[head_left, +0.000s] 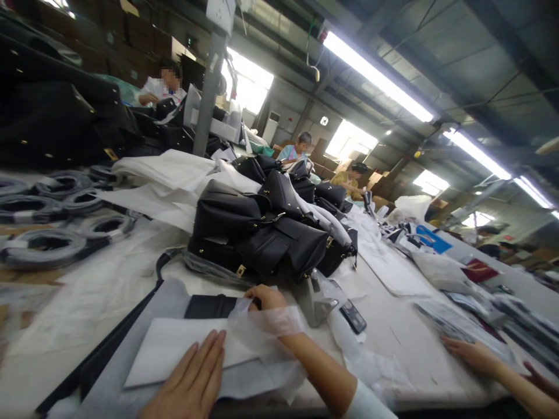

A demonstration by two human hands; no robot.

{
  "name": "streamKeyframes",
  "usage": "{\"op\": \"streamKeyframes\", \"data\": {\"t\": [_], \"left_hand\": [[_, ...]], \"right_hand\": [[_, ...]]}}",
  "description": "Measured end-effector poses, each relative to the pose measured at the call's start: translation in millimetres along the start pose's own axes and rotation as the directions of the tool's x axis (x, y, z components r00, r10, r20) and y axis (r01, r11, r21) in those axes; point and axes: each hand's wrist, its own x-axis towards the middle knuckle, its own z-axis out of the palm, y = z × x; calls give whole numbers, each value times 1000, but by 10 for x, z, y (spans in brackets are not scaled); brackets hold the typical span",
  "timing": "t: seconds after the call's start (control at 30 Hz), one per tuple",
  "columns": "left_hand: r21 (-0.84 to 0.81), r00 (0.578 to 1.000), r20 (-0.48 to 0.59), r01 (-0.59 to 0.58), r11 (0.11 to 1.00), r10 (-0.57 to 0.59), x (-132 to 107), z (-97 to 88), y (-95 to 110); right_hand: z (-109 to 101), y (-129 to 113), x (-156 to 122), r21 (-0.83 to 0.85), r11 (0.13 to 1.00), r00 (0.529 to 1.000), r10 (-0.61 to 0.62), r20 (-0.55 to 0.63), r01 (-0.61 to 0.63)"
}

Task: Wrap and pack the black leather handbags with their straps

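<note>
My left hand (192,378) lies flat with its fingers stretched out on a white sheet (170,349), which rests on a grey wrapping cloth (131,331). My right hand (267,297) reaches across to the far edge of the sheet. Its fingers curl down beside a flat black bag (208,306) that is partly covered by the wrapping. A translucent tissue (266,326) drapes over my right wrist. What the right fingers grip is hidden.
A pile of black handbags (262,233) stands just beyond my hands. Coiled grey straps (43,244) lie at the left, and a dark phone-like device (353,316) sits to the right. Another person's hand (471,355) rests on packets at the right. Other workers sit farther back.
</note>
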Motion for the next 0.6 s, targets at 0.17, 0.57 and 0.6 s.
{"op": "streamKeyframes", "data": {"t": [0.17, 0.57, 0.6], "left_hand": [[-8, 995, 84, 59, 998, -58, 142, 112, 79], [126, 981, -140, -119, 985, 137, -15, 343, -136], [117, 979, -144, -130, 985, 146, -13, 354, -158]], "right_hand": [[37, -9, 20, 400, 914, 990, 106, -98, -59], [-592, 540, -1503, 822, 559, 848, 482, -220, -104], [-480, 561, -1586, 780, 609, 867, 457, -199, -143]]}}
